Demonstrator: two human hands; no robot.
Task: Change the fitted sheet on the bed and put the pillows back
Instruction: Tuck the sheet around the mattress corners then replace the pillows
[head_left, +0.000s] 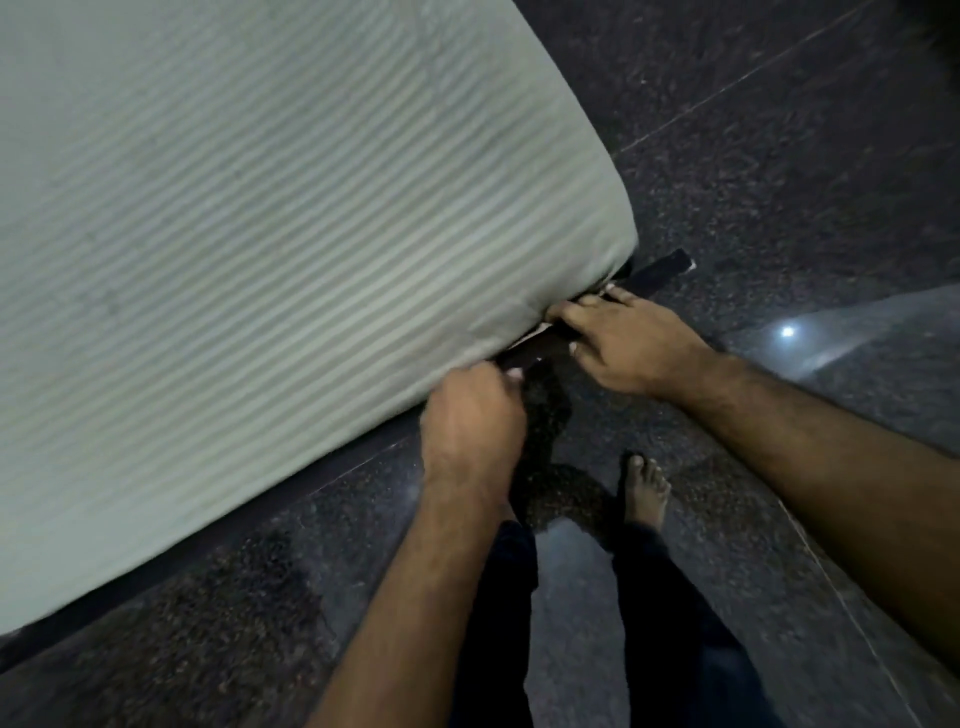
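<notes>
A pale green ribbed fitted sheet (291, 249) covers the mattress, which fills the upper left of the head view. Its near corner points toward me. My left hand (470, 415) grips the sheet's lower edge at that corner, fingers curled under it. My right hand (618, 338) lies just right of it, fingertips pressing the sheet edge against the dark bed frame (660, 270) under the corner. No pillows are in view.
Dark speckled stone floor (779, 156) surrounds the bed, with a bright light reflection (788, 331) at the right. My bare right foot (644, 488) and dark trouser legs (670, 623) stand close to the bed corner.
</notes>
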